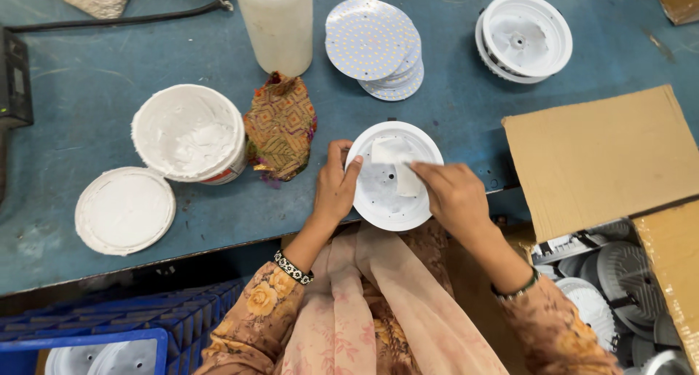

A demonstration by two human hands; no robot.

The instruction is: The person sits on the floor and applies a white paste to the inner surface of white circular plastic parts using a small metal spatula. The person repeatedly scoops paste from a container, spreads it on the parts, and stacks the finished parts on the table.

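At the near left corner, blue plastic crates (pixel 145 324) sit below the table edge, one with a white housing inside. On the blue table (pixel 87 84), the round white lid (pixel 124 210) lies flat at the left, and just beyond it to the right stands the open white tub of paste (pixel 188 132). Next comes a patterned cloth (pixel 281 126), touching the tub's right side, with a tall translucent white bottle (pixel 275 24) farther back. The left hand (pixel 335 188) rests at the near table edge with its fingers curled against the left rim of the round white lamp housing (pixel 393 175), steadying it. That housing lies open side up at the near middle of the table, directly in front of the person. Beyond it sits a fanned stack of round LED boards (pixel 373 46). The right hand (pixel 453 194) is closed around a small white spreader (pixel 405 172), its blade pressed into the housing's inner floor. Far right of centre are two stacked white housings (pixel 524 36). At the right, an open cardboard box (pixel 601 156) holds more white housings (pixel 615 287).
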